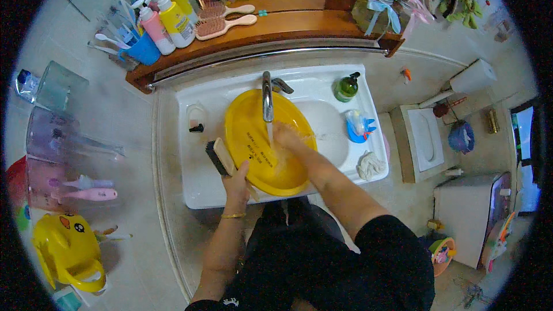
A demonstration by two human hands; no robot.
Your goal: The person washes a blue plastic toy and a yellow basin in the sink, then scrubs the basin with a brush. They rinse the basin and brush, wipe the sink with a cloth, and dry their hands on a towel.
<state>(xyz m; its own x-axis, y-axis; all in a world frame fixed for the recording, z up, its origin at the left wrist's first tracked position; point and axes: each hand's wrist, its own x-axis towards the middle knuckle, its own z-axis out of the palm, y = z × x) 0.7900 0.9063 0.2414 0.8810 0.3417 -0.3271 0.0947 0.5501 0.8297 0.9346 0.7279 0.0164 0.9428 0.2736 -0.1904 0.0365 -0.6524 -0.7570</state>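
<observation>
A yellow plastic basin (239,114), with dark printing inside, sits tilted in the white washbasin (332,147). Water runs into it from the chrome faucet (267,103). My left hand (236,185), at the basin's near left rim, is closed around a wooden scrub brush (225,157). Its black bristles face left, and a bit of pale handle shows below the hand. Over the basin, my right hand (288,138) is in the stream, with water splashing off to its right. Blur and spray hide its fingers, so their grip is unclear.
A green pump bottle (347,88), a blue container (358,129) and a crumpled white cloth (370,165) line the washbasin's right side. A soap dish (196,116) is at left. Behind, a towel rail (268,55) runs below a wooden shelf (293,26) with hairbrushes and pump bottles.
</observation>
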